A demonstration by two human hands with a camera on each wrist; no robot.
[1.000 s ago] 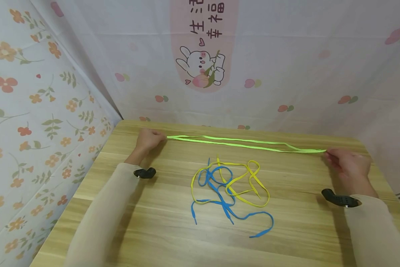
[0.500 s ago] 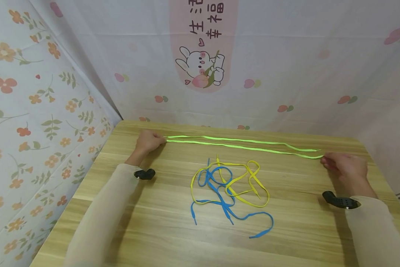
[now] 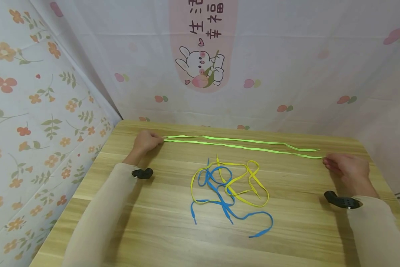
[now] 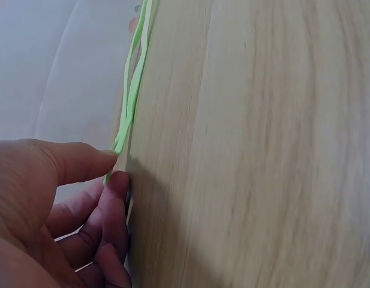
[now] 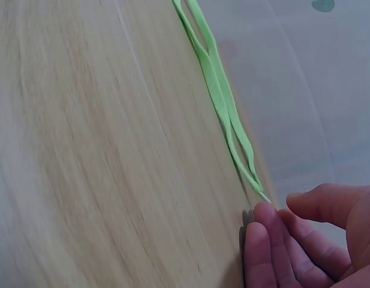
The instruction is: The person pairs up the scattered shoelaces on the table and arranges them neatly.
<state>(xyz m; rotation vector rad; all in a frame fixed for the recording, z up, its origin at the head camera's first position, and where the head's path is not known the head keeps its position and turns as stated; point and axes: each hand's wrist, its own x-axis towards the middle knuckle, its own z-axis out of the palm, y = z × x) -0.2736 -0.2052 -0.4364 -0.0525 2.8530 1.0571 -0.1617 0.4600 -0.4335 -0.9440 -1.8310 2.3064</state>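
Note:
Two neon green shoelaces lie almost parallel along the table's far side in the head view, the back lace (image 3: 243, 140) and the front lace (image 3: 253, 148). My left hand (image 3: 146, 141) pinches the left tip of the front one. In the left wrist view the green strands (image 4: 132, 96) come together at the thumb and index finger. At the other end, the front lace's right tip meets the fingertips of my right hand (image 3: 348, 165). The back lace's right tip lies loose just beyond that hand. The right wrist view shows the green strands (image 5: 217, 90) narrowing toward the fingertips.
A yellow shoelace (image 3: 262, 185) and a blue shoelace (image 3: 253, 214) lie loosely tangled mid-table, nearer than the green ones. The wooden table (image 3: 173, 241) ends at a white printed cloth (image 3: 280, 55) behind. A floral cloth (image 3: 46, 122) hangs along the left.
The two green laces, earlier gathered together at both ends, have come apart, the front one shifting toward me at its right end. Both hands have since moved slightly outward.

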